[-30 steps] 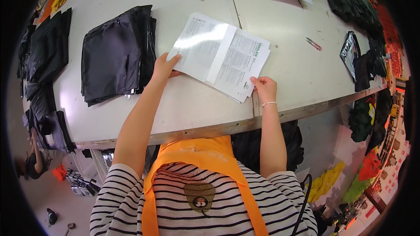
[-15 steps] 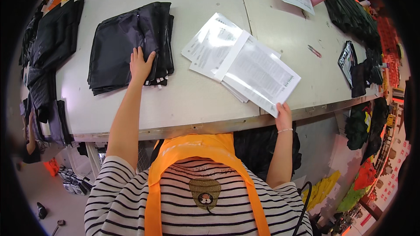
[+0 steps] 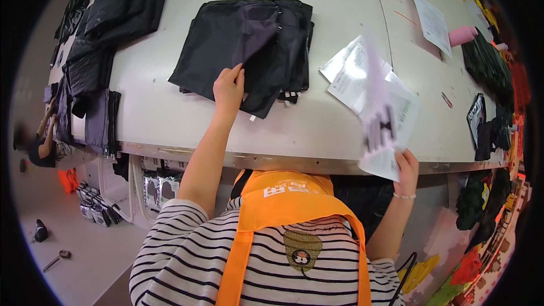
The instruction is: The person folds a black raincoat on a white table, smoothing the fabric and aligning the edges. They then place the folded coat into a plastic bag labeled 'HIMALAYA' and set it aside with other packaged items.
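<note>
My left hand [image 3: 229, 85] is closed in a pinch on the near edge of the top piece in a stack of folded black fabric pieces [image 3: 212, 39]. That piece has been drawn a little toward me and puckers at the fingers. Small white tags stick out along the stack's near edge. At the table's front edge, my right hand [image 3: 407, 170] grips the lower corner of a glossy printed packet [image 3: 384, 164]. The packet is tilted up off the table, and its pale band is smeared by motion. Similar glossy packets [image 3: 344, 73] lie beneath and behind it.
More folded black fabric [image 3: 127, 3] lies at the left, hanging over the edge. At the right are a printed sheet [image 3: 433, 22], a pink thread cone [image 3: 463, 35], small snips [image 3: 447, 100] and dark fabric [image 3: 487, 68]. A co-worker's arm [image 3: 48, 124] shows far left.
My left hand has gone from lying flat on the black stack to pinching its top piece and pulling it nearer. My right hand has tilted the glossy packet up. The view has shifted left.
</note>
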Motion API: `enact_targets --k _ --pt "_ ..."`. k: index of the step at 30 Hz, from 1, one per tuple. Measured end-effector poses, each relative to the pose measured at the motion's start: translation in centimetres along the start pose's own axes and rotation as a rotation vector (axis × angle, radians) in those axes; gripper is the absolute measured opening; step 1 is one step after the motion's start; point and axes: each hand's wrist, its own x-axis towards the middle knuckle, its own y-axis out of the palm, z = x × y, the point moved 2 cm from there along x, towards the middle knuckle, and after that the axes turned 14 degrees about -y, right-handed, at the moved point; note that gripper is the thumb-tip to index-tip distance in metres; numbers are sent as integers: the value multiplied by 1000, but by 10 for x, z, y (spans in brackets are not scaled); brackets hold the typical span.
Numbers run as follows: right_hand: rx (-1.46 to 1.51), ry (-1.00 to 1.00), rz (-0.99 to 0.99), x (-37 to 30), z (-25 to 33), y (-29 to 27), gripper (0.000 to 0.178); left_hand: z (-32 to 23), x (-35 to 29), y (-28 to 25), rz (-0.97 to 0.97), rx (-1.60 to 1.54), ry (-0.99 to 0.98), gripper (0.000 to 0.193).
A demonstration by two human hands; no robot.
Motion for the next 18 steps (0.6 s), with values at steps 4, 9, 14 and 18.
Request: enact_targets --k 4,9,14,18 --pt "-67 121 169 28 -3 61 21 3 -14 -26 -8 -31 134 14" --pt "-104 156 235 34 6 73 26 18 -16 -40 8 -41 101 16" --pt "-17 70 114 43 -15 108 27 16 -27 -36 138 66 303 18" --pt "-105 6 136 31 -45 201 23 20 -32 -37 189 102 261 18"
